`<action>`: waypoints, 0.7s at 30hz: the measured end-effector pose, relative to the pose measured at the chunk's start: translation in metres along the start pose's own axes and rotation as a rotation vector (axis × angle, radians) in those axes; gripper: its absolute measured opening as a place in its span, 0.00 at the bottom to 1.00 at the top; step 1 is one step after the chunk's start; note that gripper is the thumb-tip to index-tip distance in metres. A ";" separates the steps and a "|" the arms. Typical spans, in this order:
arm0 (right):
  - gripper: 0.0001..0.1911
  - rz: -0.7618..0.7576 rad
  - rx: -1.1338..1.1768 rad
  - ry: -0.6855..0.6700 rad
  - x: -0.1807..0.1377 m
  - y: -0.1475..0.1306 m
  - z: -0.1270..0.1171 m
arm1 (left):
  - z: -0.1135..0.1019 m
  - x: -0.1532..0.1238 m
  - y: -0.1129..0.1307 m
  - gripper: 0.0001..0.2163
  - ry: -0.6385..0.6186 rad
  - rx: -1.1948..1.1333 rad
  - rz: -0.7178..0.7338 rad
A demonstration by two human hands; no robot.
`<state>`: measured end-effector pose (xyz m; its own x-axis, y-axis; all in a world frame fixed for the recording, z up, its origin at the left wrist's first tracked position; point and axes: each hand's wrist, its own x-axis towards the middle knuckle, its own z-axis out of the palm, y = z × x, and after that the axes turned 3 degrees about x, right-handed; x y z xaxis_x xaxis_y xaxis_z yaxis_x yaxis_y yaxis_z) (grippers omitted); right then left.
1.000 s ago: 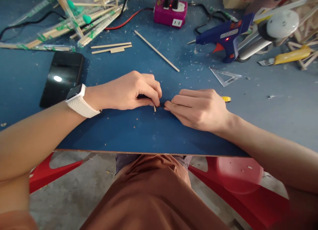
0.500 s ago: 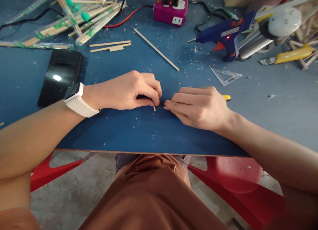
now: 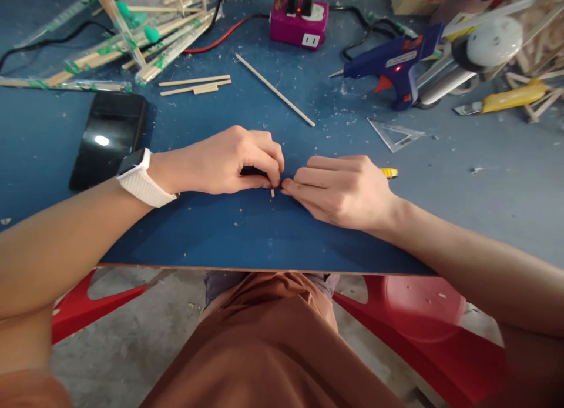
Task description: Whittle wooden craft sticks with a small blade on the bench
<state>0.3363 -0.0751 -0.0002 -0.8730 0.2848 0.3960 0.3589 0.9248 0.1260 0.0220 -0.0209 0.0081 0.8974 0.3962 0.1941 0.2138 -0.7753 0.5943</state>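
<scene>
Since a moment ago, right hand point(image 3: 343, 190) a bit nearer to left hand point(image 3: 229, 161), fingertips almost meeting now. Yellow end of the thin tool point(image 3: 388, 173) shifted along with it. Left hand in the same spot as before.

Left hand: curled up tight, thumb and first finger pinched on a little stick point(image 3: 272, 192), pressing it down on the blue desk point(image 3: 220, 237). Only the tip of the little stick peeking out, just under the fingertips, right between both hands. White watch point(image 3: 136, 176) on the wrist.

Right hand: fingers closed around the thin tool, most of it hidden, only the yellow end poking out behind the knuckles. Fingertips low on the desk, just beside the little stick. Can't tell if touching it.

Just left of the left wrist, a black phone point(image 3: 110, 137), lying flat. Past the left hand, farther away, a long stick point(image 3: 275, 90) and some flat sticks point(image 3: 196, 84). Past the right hand, a clear triangle ruler point(image 3: 394, 134), then a blue glue gun point(image 3: 392, 64) with a red light on.
</scene>
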 end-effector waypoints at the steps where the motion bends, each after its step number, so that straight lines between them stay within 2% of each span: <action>1: 0.17 -0.016 0.001 0.008 0.001 0.002 -0.001 | 0.000 0.000 0.000 0.14 0.000 -0.006 -0.005; 8: 0.15 -0.058 0.046 -0.084 -0.002 0.019 -0.012 | -0.001 0.002 0.001 0.14 -0.030 -0.002 -0.049; 21: 0.13 -0.060 0.043 -0.003 -0.010 0.020 0.001 | 0.000 0.004 0.000 0.14 -0.014 -0.012 -0.042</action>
<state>0.3519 -0.0594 -0.0024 -0.8937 0.2291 0.3858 0.2913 0.9502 0.1105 0.0257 -0.0199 0.0088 0.8931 0.4212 0.1581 0.2468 -0.7524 0.6107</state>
